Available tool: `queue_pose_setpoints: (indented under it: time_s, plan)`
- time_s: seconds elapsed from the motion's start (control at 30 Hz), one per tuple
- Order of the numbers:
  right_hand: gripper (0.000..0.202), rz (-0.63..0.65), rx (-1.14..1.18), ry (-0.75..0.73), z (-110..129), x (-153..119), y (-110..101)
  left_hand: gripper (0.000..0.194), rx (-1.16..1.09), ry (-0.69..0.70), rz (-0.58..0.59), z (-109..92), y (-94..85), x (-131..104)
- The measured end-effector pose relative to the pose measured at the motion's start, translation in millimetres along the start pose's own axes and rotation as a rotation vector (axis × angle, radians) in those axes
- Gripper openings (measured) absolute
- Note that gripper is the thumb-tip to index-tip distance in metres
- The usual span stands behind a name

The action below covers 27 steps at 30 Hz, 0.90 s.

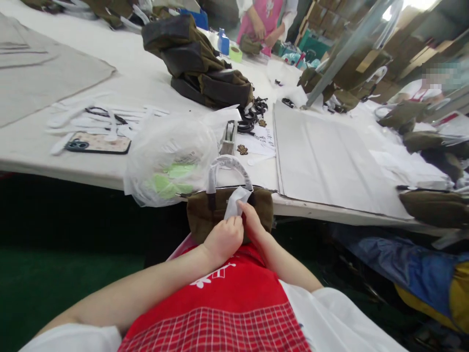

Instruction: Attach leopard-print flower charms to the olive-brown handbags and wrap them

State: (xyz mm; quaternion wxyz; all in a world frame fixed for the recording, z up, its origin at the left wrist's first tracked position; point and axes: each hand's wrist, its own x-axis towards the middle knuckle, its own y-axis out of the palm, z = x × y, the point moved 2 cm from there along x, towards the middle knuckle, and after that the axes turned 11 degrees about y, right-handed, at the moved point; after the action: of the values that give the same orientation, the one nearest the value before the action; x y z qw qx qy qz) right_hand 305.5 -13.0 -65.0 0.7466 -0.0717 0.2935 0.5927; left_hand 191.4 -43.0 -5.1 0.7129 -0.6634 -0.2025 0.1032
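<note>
- Nearest to my camera is the red apron (216,296), below the hands.
- My left hand (225,239) has its fingers curled at the paper's lower end; I cannot tell whether they grip it.
- My right hand (252,220) pinches the white paper (235,205) between thumb and finger, in front of the bag.
- The olive bag (201,215) is upright against the near edge of the table (29,144), its white-wrapped handle (229,160) raised.
- Just left of it, I see a clear plastic bag (146,161) with green pieces inside, overhanging that edge.
- The phone (98,143) lies farther left, near the same edge.
- Right of the bag, a grey sheet (330,156) reaches the near edge.
- Behind the handle I have a metal tool (229,137), with a brown flower piece (242,149) just beside it.
- Beyond these sits a pile of dark bags (200,63).
- Toward the far edge, a co-worker in a pink apron (263,14) handles a small olive item (251,45).
</note>
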Motion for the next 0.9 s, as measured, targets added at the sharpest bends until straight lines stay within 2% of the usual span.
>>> queue_pose_setpoints:
  time_s: [0.07,0.1,0.2,0.27,0.37,0.47,0.5,0.57,0.6,0.67,0.77,0.83,0.9]
  plan:
    - [0.042,0.065,-0.012,0.023,4.1,-4.3,-0.3,0.027,-0.009,0.047,0.008,-4.0,-0.1,1.7]
    - [0.042,0.058,-0.049,0.031,6.3,-6.2,-0.3,0.027,-0.022,0.069,0.017,-6.2,-0.6,2.9]
    - [0.040,-0.056,-0.173,0.055,11.0,-8.3,0.4,0.027,-0.098,0.106,0.038,-8.6,-4.4,5.1]
    - [0.040,-0.129,-0.178,0.068,12.0,-7.2,2.2,0.028,-0.174,0.068,-0.009,-3.6,-9.8,0.7]
    - [0.042,-0.192,-0.027,0.045,11.7,-4.1,8.2,0.031,-0.279,-0.120,-0.238,14.2,-19.1,-20.6]
    - [0.043,-0.208,0.127,0.038,10.3,-1.7,19.4,0.046,-0.433,-0.440,-0.480,36.3,-19.2,-51.9]
    - [0.043,-0.209,0.144,0.044,9.7,-1.3,23.9,0.053,-0.523,-0.537,-0.509,42.2,-15.7,-60.9]
    - [0.041,-0.221,0.144,0.057,8.5,-1.1,32.6,0.063,-0.746,-0.653,-0.480,49.8,-6.0,-72.7]
    - [0.040,-0.227,0.140,0.061,7.9,-1.2,36.2,0.065,-0.853,-0.659,-0.446,51.6,-1.5,-75.4]
    - [0.039,-0.226,0.142,0.068,6.6,-1.8,41.6,0.062,-0.983,-0.582,-0.411,53.1,3.2,-76.2]
    - [0.041,-0.192,0.154,0.089,4.3,-2.4,43.6,0.044,-1.006,-0.420,-0.432,55.1,2.0,-74.4]
    - [0.043,-0.170,0.124,0.102,2.6,-2.6,41.3,0.032,-1.039,-0.410,-0.436,57.8,1.2,-75.5]
    - [0.045,-0.159,0.067,0.099,0.7,-3.0,37.9,0.028,-1.115,-0.464,-0.439,60.7,1.9,-78.4]
